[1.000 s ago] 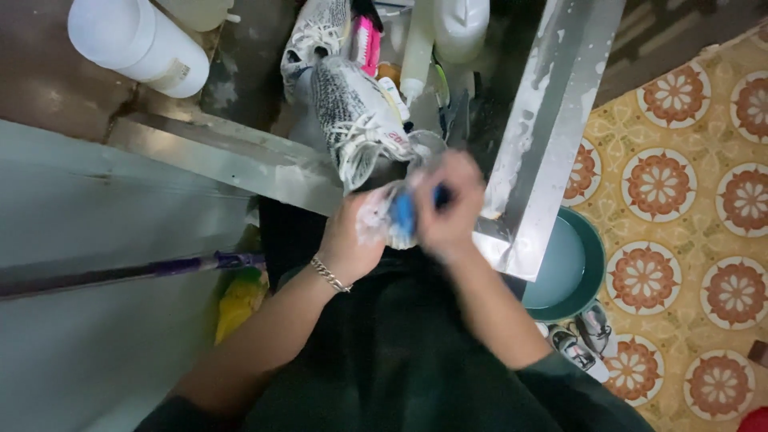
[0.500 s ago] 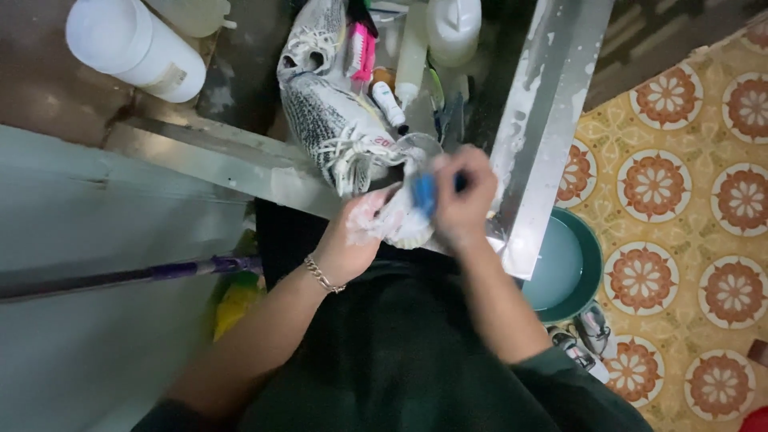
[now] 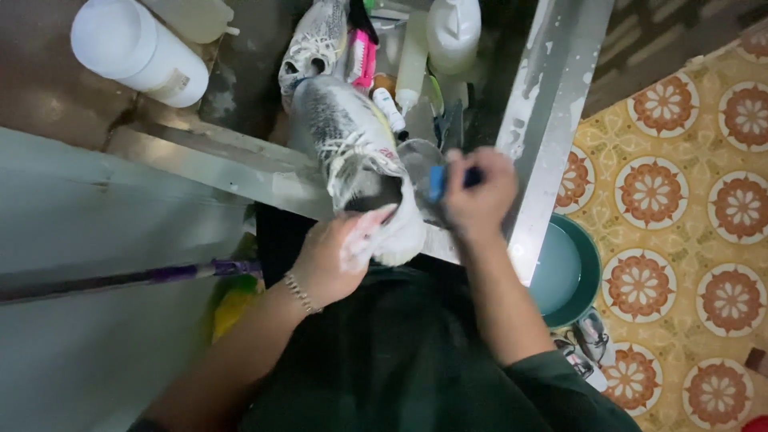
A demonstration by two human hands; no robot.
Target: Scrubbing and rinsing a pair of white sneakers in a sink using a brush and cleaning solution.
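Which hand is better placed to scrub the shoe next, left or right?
Right, probably. The right hand already grips the blue brush beside the shoe's heel opening, while the left hand is soapy and busy holding the heel steady.

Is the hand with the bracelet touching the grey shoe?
Touching. The head view shows the left hand gripping the heel of the grey shoe, its soapy fingers wrapped over the rim.

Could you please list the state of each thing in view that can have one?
Grey knit sneaker: soapy, held at the heel, toe pointing away.
Left hand: closed on the sneaker's heel.
Right hand: closed around a blue brush.
Second sneaker: lying untouched.
Green basin: upright on the floor, filled with water.
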